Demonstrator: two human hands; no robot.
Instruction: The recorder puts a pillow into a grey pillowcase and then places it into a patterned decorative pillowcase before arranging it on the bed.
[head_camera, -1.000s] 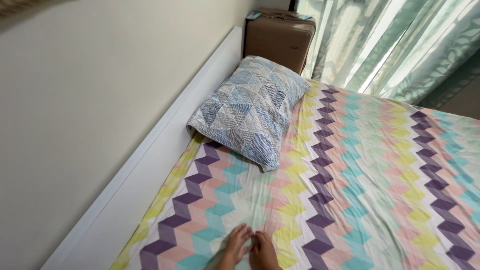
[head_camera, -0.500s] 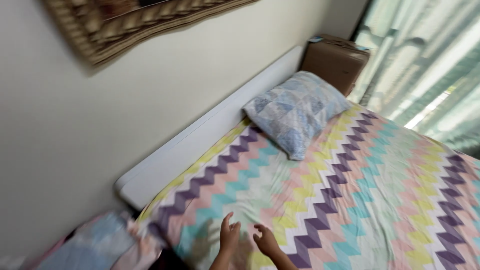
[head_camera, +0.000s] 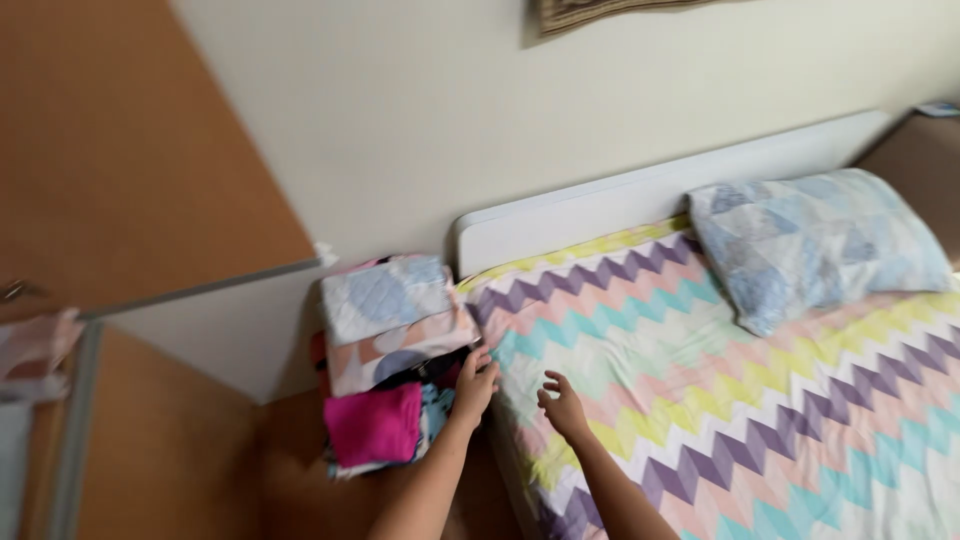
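Both hands have been moved to the bed's corner. A pile of folded clothes (head_camera: 385, 350) is touched by the left hand (head_camera: 475, 385), fingers loose. Nothing is held by the right hand (head_camera: 562, 405), spread on the sheet (head_camera: 720, 400).

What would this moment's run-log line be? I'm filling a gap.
left hand: touching stack of folded cloths | right hand: open on zigzag sheet | pillow: at headboard
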